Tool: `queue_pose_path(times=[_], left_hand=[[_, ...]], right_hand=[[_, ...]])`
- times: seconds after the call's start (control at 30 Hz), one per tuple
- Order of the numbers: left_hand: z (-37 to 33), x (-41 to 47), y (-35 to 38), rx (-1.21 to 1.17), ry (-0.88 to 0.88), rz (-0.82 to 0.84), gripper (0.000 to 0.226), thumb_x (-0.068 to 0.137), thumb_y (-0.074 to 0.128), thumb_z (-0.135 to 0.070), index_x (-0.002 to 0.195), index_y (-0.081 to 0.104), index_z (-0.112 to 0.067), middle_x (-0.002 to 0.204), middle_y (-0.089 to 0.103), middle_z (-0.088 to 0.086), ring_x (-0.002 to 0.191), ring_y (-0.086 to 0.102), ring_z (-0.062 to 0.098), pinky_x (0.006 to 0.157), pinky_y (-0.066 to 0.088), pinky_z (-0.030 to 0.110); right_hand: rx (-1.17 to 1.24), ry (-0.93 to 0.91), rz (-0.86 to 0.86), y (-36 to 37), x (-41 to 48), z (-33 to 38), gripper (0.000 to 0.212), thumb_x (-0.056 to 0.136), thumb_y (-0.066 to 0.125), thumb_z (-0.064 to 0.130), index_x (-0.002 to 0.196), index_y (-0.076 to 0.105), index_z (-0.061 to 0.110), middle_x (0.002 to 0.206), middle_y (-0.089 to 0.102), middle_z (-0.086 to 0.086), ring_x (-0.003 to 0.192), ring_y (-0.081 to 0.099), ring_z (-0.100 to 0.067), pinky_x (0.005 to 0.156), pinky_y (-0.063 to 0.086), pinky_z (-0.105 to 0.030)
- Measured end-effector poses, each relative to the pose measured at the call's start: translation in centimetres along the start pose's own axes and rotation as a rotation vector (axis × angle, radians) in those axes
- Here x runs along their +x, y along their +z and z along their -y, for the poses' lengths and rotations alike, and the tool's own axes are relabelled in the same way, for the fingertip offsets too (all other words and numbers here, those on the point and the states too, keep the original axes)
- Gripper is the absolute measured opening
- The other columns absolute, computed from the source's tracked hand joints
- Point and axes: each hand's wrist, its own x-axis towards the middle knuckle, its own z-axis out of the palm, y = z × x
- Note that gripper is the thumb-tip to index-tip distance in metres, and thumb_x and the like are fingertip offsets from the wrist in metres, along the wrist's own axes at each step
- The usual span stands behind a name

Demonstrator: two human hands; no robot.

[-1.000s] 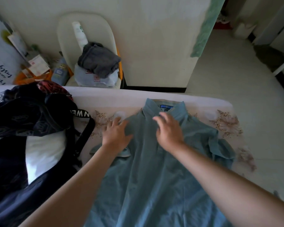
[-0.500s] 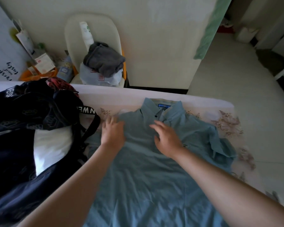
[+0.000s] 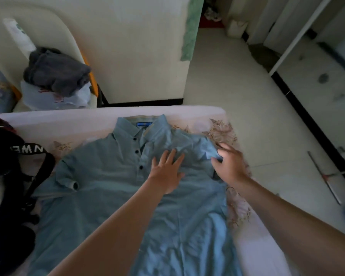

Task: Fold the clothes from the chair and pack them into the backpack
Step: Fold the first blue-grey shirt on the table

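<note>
Your left grip is flat, fingers straight, pressing the shirt chest just right of the buttons. Right grip looks pinched on the sleeve near the bed's right edge, bit blurry tho. Shirt's spread face-up, collar by the far edge. Risk imo: yank that sleeve w/o a firm hold-down and the chest bunches, so the fold goes crooked. The other sleeve's curled up beside the backpack strap and could snag. Grey clothes wait on the chair.
</note>
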Motion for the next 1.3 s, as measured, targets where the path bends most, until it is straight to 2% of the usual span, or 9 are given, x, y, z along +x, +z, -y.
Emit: queue_pose_path(times=[0.1,0.23,0.4,0.57,0.7,0.87,1.03,1.13,1.3], left_hand=[[0.0,0.6,0.2,0.038,-0.026,0.009,0.078,0.099,0.036,-0.058,0.154,-0.016,-0.037,0.161,-0.025,-0.005,0.149,-0.019,0.025,0.118,0.002,0.062],[0.2,0.6,0.3,0.018,-0.038,-0.023,0.092,0.088,0.047,-0.068,0.153,-0.012,-0.041,0.162,-0.023,-0.005,0.149,-0.02,0.028,0.118,-0.002,0.061],[0.2,0.6,0.2,0.042,-0.065,-0.004,0.095,0.085,0.044,-0.071,0.153,-0.015,-0.04,0.16,-0.029,-0.002,0.147,-0.026,0.032,0.116,-0.007,0.065],[-0.8,-0.4,1.8,0.056,-0.117,-0.084,0.085,0.093,0.03,-0.065,0.155,-0.015,-0.029,0.16,-0.028,0.004,0.147,-0.026,0.029,0.115,-0.009,0.064],[-1.9,-0.6,1.6,-0.003,-0.017,-0.245,0.074,0.098,0.036,-0.049,0.157,-0.002,-0.024,0.165,-0.01,0.004,0.151,-0.012,0.025,0.122,-0.003,0.052],[-5.4,0.9,-1.0,-0.316,0.2,-0.485,0.058,0.101,0.039,-0.027,0.156,0.017,-0.029,0.159,0.027,-0.003,0.145,0.023,0.018,0.119,0.022,0.039],[-8.4,3.6,-5.6,-0.471,0.297,-0.578,0.049,0.099,0.04,-0.016,0.147,0.039,-0.028,0.141,0.052,-0.002,0.121,0.048,0.021,0.102,0.041,0.037],[-8.7,5.2,-7.5,-0.599,0.243,-0.462,0.027,0.096,0.051,-0.015,0.112,0.069,-0.027,0.104,0.071,-0.004,0.093,0.064,0.018,0.084,0.054,0.037],[-9.1,4.7,-5.8,-0.571,0.211,-0.568,0.022,0.099,0.048,-0.017,0.113,0.065,-0.022,0.108,0.066,-0.001,0.094,0.062,0.019,0.079,0.052,0.035]], right_hand=[[0.168,0.21,0.03,-1.5,2.0,0.1,0.041,0.091,0.059,0.034,0.064,0.045,0.007,0.061,0.055,-0.011,0.064,0.056,-0.033,0.054,0.034,-0.035],[-0.357,0.146,-0.052,-3.0,4.2,-1.1,0.05,0.096,0.049,0.057,0.08,0.062,0.012,0.076,0.069,-0.012,0.073,0.066,-0.032,0.069,0.038,-0.036],[-0.273,-0.037,-0.278,-2.4,4.1,-0.8,0.029,0.088,0.065,0.034,0.106,0.059,0.012,0.097,0.065,-0.01,0.088,0.061,-0.032,0.081,0.04,-0.042],[-0.155,0.39,0.065,-0.2,0.7,-1.5,0.055,0.09,0.057,0.03,0.141,0.044,0.015,0.14,0.045,-0.011,0.127,0.042,-0.033,0.102,0.035,-0.046],[0.05,0.353,0.072,-0.5,1.1,-3.2,0.028,0.086,0.063,0.032,0.113,0.066,0.023,0.128,0.057,-0.002,0.119,0.05,-0.031,0.095,0.044,-0.044],[0.4,0.268,0.048,-2.9,2.3,-1.1,0.016,0.076,0.064,0.03,0.082,0.065,0.014,0.078,0.068,0.004,0.073,0.063,-0.016,0.064,0.048,-0.031],[0.539,0.146,0.068,-4.9,3.5,0.4,0.016,0.087,0.067,0.03,0.08,0.067,0.016,0.075,0.068,-0.001,0.073,0.064,-0.02,0.066,0.049,-0.035],[0.556,0.202,0.075,-5.4,3.9,0.4,0.034,0.095,0.056,0.045,0.092,0.068,0.013,0.088,0.071,-0.006,0.084,0.066,-0.024,0.077,0.054,-0.039],[0.093,0.326,-0.094,-6.1,3.7,-1.9,0.037,0.103,0.045,0.044,0.11,0.047,0.008,0.099,0.068,-0.017,0.09,0.065,-0.038,0.067,0.044,-0.039]])
